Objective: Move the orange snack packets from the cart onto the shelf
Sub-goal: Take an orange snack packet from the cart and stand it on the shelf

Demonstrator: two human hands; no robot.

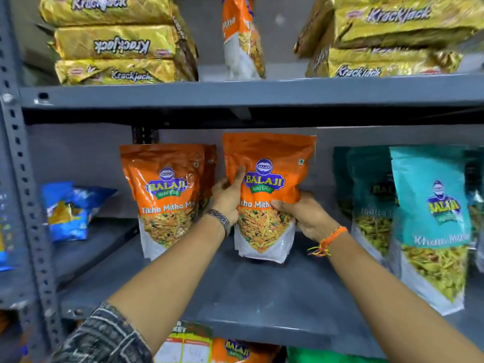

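Note:
An orange Balaji snack packet (267,158) stands upright on the grey middle shelf (262,289), held from both sides. My left hand (227,197) grips its left edge with the thumb on the front. My right hand (306,213) holds its lower right side. Left of it stands another orange packet (167,195), with a second one tucked behind it. One more orange packet (242,35) stands on the upper shelf. Below the shelf edge, an orange packet (238,351) shows partly; the cart is not visible.
Teal snack packets (432,221) stand at the right of the middle shelf. Blue packets (68,210) lie at the left. Gold Krackjack packs (117,43) are stacked on the upper shelf, both sides. A perforated grey upright (28,195) frames the left.

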